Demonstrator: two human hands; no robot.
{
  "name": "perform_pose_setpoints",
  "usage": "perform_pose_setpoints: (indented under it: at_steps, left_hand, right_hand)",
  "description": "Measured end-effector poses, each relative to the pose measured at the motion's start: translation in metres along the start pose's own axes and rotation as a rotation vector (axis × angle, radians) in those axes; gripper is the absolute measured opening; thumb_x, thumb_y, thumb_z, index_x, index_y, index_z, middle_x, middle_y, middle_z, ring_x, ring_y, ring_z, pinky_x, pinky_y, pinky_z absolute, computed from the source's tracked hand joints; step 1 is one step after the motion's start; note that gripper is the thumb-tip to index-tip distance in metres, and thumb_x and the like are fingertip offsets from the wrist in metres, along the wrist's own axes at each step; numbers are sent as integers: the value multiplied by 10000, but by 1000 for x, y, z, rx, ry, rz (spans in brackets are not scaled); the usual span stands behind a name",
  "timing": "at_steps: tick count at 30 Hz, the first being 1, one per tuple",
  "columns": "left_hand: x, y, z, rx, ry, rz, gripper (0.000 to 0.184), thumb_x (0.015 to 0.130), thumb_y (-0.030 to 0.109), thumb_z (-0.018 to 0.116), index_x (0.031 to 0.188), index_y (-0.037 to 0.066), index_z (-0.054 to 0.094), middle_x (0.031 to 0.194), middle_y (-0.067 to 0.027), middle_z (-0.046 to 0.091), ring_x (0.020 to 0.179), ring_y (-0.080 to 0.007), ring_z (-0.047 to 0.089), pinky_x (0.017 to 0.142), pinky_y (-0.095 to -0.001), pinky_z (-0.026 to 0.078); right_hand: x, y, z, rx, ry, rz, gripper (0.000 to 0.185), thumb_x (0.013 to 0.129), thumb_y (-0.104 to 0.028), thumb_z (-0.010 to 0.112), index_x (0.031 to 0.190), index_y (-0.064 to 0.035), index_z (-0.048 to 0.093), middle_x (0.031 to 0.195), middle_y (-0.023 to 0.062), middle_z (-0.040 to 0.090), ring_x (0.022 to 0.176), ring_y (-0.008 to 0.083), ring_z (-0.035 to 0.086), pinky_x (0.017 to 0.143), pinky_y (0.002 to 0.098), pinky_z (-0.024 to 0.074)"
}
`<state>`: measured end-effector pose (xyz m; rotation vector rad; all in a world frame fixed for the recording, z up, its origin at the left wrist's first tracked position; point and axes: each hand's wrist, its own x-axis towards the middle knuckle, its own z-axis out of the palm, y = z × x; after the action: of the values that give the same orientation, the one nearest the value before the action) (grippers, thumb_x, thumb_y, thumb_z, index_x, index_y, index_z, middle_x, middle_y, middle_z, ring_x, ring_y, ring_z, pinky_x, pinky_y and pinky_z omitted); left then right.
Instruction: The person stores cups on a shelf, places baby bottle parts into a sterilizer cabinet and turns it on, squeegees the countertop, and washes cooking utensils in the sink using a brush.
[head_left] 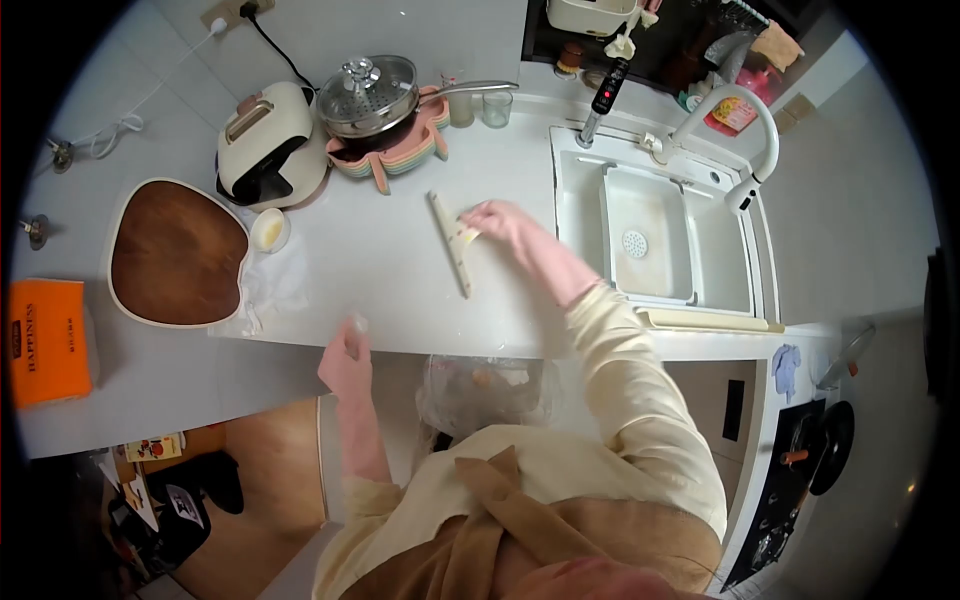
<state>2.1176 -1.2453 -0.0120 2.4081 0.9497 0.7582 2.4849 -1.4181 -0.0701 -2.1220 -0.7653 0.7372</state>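
My right hand [497,220], in a pink rubber glove, grips the short handle of a cream squeegee [449,243]. The squeegee's long blade is against the white countertop [385,270], left of the sink. My left hand [346,355], also in a pink glove, is at the front edge of the counter with its fingers curled. Something small and pale shows at its fingertips, too blurred to name. Left of that hand, a crumpled white cloth or tissue [275,285] lies on the counter. Below the counter edge, between my arms, hangs a clear plastic bag [485,395].
A white sink [573,220] with an arched faucet [770,130] is on the right. At the back stand a lidded pan [368,98], a cream appliance [270,145] and a glass [497,110]. A brown board [178,255], small bowl [270,230] and orange tissue pack [50,340] are left.
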Motion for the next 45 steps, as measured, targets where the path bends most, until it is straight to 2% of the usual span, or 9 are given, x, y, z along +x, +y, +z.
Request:
perform_pose_setpoints:
  at_steps: [4,12,17,23,28,34,38,41,45]
  left_hand:
    - [6,7,-5,-6,23,-33,353,771,140,750,1117,146,680,783,-47,661,700,-213,620,678,-330,510]
    - [-5,5,-15,-12,-74,-190,382,788,89,729,1163,128,669,924,-96,697,825,-215,668,731,-337,533]
    - [-5,10,-7,-23,-52,-200,383,777,112,738,1153,107,670,933,-100,697,828,-218,669,719,-337,534]
    - [10,21,-3,33,-66,-122,359,750,123,751,1100,96,679,892,-100,689,784,-252,662,724,-350,521]
    - [19,14,13,29,-19,-10,349,751,139,743,1092,111,674,854,-91,681,764,-270,650,714,-358,515]
    - [35,5,29,85,-97,12,343,787,231,719,1119,160,666,880,-84,686,796,-287,652,730,-389,518]
    - [53,-35,46,165,-154,2,347,827,285,673,1153,167,647,906,-93,688,834,-307,653,762,-415,512]
    - [88,-45,45,250,-214,-18,341,855,311,631,1163,166,635,925,-106,687,855,-319,650,770,-423,510]
    - [130,-55,27,262,-309,95,368,855,304,626,1197,171,606,953,-119,684,895,-327,643,798,-435,496]
  right_hand:
    - [-11,5,-19,-92,102,66,457,810,-493,641,1050,-110,709,981,105,704,936,226,653,867,318,489]
    - [-27,177,-169,44,346,251,505,796,-522,617,1012,-75,706,988,124,709,975,246,650,891,338,476]
    - [23,38,-168,-191,406,354,544,819,-542,571,1108,-94,675,1080,128,689,1057,292,627,941,361,457]
    - [17,59,-156,-75,454,575,477,807,-487,555,1070,-111,686,1151,134,660,1115,304,598,976,391,430]
    - [-104,81,-150,-81,437,678,438,803,-495,551,884,-101,727,877,81,699,869,228,652,821,358,477]
    - [-167,73,-111,-16,570,740,402,859,-438,564,777,-79,727,587,38,567,582,144,523,589,301,396]
    - [-156,76,-97,180,585,514,371,893,-416,570,926,-67,689,739,30,653,690,105,539,664,282,436]
    - [-148,3,-39,347,535,250,358,915,-384,569,1029,-63,676,882,45,687,759,96,560,747,268,464]
    - [-102,-112,43,125,212,331,471,904,-492,549,1173,-119,652,1061,93,683,997,187,622,893,310,463]
